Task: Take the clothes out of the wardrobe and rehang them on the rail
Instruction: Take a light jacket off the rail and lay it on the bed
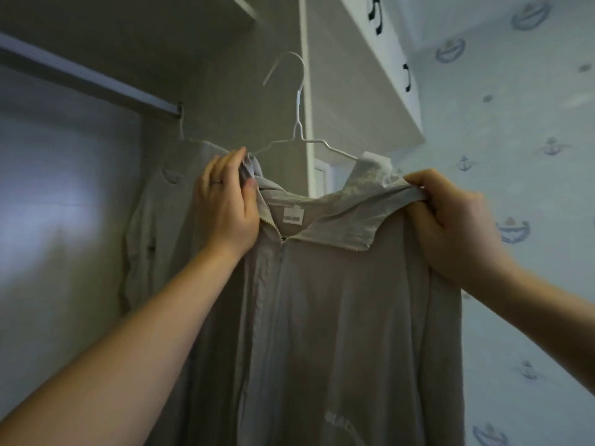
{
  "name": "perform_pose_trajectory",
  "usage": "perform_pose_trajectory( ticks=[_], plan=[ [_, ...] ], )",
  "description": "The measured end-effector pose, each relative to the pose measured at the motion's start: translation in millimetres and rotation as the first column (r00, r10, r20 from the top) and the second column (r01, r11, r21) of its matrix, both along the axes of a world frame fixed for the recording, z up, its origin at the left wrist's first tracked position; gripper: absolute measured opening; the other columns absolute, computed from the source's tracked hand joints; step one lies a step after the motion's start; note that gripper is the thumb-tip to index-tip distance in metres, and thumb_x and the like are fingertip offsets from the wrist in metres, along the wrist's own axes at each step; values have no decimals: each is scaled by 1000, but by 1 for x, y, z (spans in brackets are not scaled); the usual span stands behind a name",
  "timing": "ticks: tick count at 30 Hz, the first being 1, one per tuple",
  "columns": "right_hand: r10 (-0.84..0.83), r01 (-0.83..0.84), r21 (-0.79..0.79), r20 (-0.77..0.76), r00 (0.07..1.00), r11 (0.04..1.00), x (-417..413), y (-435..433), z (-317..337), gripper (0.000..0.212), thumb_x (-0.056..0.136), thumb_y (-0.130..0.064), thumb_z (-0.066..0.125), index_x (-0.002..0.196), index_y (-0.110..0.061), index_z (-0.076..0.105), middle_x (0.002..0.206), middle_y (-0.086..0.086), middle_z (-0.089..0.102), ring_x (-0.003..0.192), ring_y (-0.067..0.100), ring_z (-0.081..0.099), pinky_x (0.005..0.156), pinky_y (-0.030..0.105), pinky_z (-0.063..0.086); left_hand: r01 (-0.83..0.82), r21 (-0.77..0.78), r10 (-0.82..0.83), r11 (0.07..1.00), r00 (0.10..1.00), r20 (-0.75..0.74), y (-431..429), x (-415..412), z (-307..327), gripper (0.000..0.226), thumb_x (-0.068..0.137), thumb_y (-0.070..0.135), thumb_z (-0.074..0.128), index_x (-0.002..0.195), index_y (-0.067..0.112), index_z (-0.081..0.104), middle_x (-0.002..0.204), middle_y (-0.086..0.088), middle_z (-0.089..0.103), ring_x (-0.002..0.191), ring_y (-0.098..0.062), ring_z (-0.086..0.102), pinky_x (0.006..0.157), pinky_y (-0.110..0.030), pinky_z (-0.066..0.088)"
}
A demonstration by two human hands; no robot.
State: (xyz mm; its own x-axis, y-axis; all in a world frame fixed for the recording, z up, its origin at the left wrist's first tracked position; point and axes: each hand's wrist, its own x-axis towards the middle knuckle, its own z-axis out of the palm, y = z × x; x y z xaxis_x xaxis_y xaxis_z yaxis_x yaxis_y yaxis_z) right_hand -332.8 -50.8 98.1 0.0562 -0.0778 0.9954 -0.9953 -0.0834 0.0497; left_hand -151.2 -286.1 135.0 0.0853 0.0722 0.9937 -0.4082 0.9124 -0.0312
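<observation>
Only two arms are showing in the head view.

- The left hand (225,207) is wearing one thin, plain band ring (216,181). It is reading silvery and is sitting low on a finger toward the little-finger side. Exactly which finger is hard to tell.
- The left thumbnail (251,184) is showing short and plain.
- The right hand (457,226) is showing its back and knuckles only. Its nails are facing away, so their state is unreadable.
- The left forearm (128,333) is running bare from the wrist to the bottom-left frame edge.
- The right forearm (547,310) is running bare from the wrist to the right frame edge.
- Dim, cool light is making the ring's metal uncertain.
</observation>
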Motion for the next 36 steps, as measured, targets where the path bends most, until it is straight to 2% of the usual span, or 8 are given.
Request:
perform_pose_trajectory(
  ticks=[2,7,9,16,19,26,31,36],
  plan=[
    [-87,87,10,-8,996,996,-27,43,-7,21,87,-9,53,105,-9,63,70,-2,59,64,27,59,60,26,33,1,-9,-1,1000,1000,19,29,-27,-4,39,98,23,43,131,8,57,124,-13,63,115,-36,53,99,-46,39],
    [-183,180,71,34,983,981,-100,148,-34,23,87,-9,51,106,-11,64,73,-7,57,65,12,53,59,27,36,74,-49,-71,996,996,53,114,-109,-29,24,98,17,44,108,7,63,103,-18,62,90,-40,55,76,-45,38],
    [-214,207,97,58,975,973,-126,191,-46,23,86,-8,52,105,-10,64,73,-6,57,65,5,50,60,25,36,163,-34,-160,986,984,75,149,-147,-43,23,100,15,43,105,3,63,102,-20,60,89,-40,55,75,-45,40],
    [-341,279,294,189,921,914,-205,344,-104,19,89,-19,53,104,-27,62,80,-7,65,73,7,59,68,36,50,440,100,-451,892,874,180,259,-290,-106,26,100,18,42,101,2,61,99,-21,59,86,-42,57,74,-50,49],
    [-422,304,394,259,869,867,-228,407,-135,19,90,-20,53,105,-24,64,85,-7,68,77,9,64,71,40,54,513,164,-538,843,810,234,308,-351,-137,27,99,20,41,102,4,61,100,-21,60,88,-42,58,75,-52,50],
    [-559,320,488,491,668,812,-256,536,-210,20,94,-16,59,110,-24,67,94,-10,71,88,9,67,80,32,55,649,283,-706,706,616,350,432,-477,-215,25,100,20,42,107,5,61,104,-19,59,90,-39,57,75,-48,49],
    [-676,360,574,579,456,735,-281,607,-271,28,88,-37,62,113,-27,65,92,-6,71,83,19,68,79,43,55,695,343,-757,632,458,466,514,-575,-271,26,98,20,43,106,4,62,105,-22,59,91,-44,57,75,-49,47],
    [-764,426,645,605,223,635,-321,673,-336,18,95,-32,60,110,-25,66,83,-13,65,77,7,61,72,26,49,752,378,-772,539,262,580,612,-676,-330,26,98,23,42,106,7,62,106,-21,58,93,-43,57,74,-50,47]
  ],
)
